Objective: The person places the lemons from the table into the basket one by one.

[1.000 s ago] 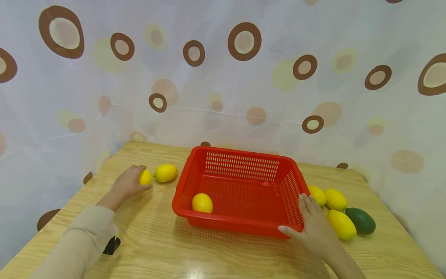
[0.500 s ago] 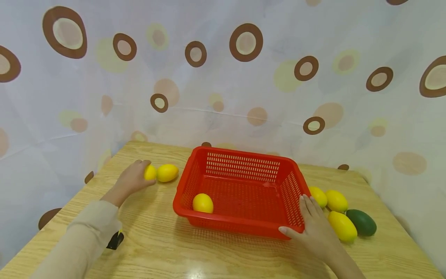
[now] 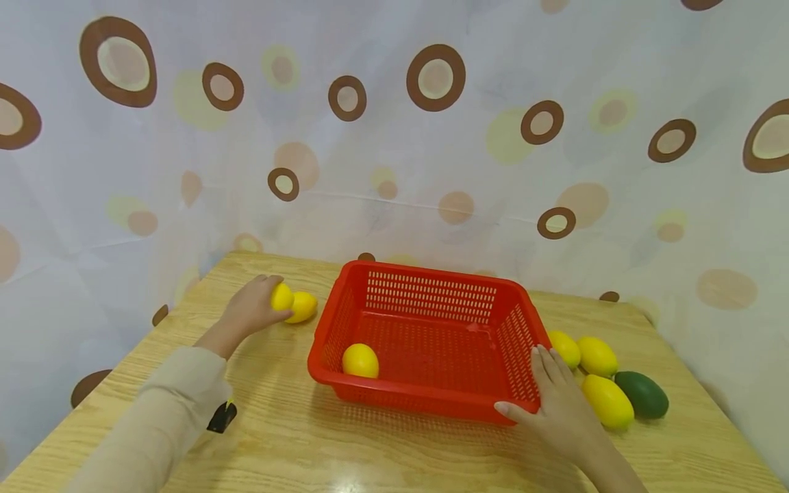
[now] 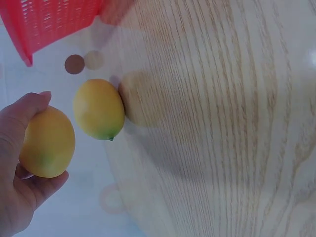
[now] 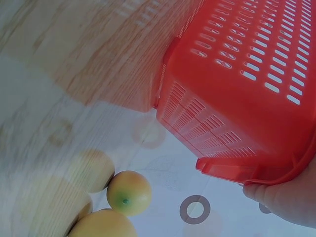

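Observation:
My left hand (image 3: 253,306) grips a lemon (image 4: 49,140) between thumb and fingers, above the table's left side. A second lemon (image 4: 98,109), green at its tip, lies on the table just beyond the held one, left of the red plastic basket (image 3: 425,404). Inside the basket, at its near left corner, sits another lemon (image 3: 360,361). My right hand (image 3: 557,404) rests on the basket's near right corner, its fingers extended over the right rim and the thumb on the front rim. In the right wrist view only part of this hand (image 5: 291,197) shows.
Right of the basket lie several yellow fruits, among them a lemon (image 3: 607,402), beside a dark green fruit (image 3: 642,395). A small black object (image 3: 222,417) shows beside the left sleeve. Behind the wooden table (image 3: 394,459) hangs a patterned cloth (image 3: 382,150).
My left hand has moved right with its lemon, toward the lemon lying left of the basket, which it now partly overlaps in the head view. The right hand stays on the basket.

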A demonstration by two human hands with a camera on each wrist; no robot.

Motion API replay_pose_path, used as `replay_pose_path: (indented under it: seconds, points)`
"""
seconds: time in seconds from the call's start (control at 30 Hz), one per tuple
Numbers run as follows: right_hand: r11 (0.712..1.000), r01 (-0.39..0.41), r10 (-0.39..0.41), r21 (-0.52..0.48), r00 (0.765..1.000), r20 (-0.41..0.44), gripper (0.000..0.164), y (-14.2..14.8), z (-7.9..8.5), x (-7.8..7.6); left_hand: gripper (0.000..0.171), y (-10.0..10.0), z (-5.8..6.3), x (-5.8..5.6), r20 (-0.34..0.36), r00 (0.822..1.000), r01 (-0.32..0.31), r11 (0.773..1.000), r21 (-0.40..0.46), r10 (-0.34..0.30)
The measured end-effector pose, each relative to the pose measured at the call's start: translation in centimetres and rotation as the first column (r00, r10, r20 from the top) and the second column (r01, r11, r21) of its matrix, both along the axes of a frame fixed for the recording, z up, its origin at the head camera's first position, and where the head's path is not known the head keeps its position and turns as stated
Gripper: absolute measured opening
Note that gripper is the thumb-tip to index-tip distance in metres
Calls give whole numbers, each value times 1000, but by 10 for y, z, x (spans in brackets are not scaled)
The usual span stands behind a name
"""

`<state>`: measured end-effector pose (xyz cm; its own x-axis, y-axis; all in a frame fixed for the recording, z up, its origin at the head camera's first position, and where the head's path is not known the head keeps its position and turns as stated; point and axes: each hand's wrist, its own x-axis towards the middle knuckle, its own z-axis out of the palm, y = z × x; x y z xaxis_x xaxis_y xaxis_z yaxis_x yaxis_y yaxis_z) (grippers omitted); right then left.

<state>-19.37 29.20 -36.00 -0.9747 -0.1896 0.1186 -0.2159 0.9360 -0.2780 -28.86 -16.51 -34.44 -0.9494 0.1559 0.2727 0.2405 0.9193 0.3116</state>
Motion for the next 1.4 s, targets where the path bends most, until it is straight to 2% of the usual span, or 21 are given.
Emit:
replay_pose_path:
  seconds: [0.3, 0.6, 0.87, 0.97, 1.17, 1.4]
  points:
    - [1000, -3, 3, 9, 1000, -22, 105, 1, -1, 2, 64, 10, 6, 0, 19, 1000, -3, 999, 41, 2]
    - [1000, -5, 5, 2, 1000, -22, 106, 1, -1, 2, 63, 17, 9, -7, 14, 1000, 14, 998, 53, -15]
    - [1000, -8, 8, 3, 1000, -24, 106, -1, 0, 1, 65, 24, 24, -8, 23, 1000, 16, 996, 85, -18]
    - [1000, -5, 5, -4, 1000, -14, 106, 0, 0, 1, 66, 27, 29, -8, 29, 999, 18, 997, 73, -21]
    - [1000, -6, 6, -2, 1000, -16, 106, 1, -1, 0, 65, 33, 33, -11, 40, 999, 17, 998, 56, -19]
    - [1000, -8, 7, -6, 1000, -23, 106, -1, -1, 0, 66, 37, 36, -13, 29, 999, 26, 997, 76, -29]
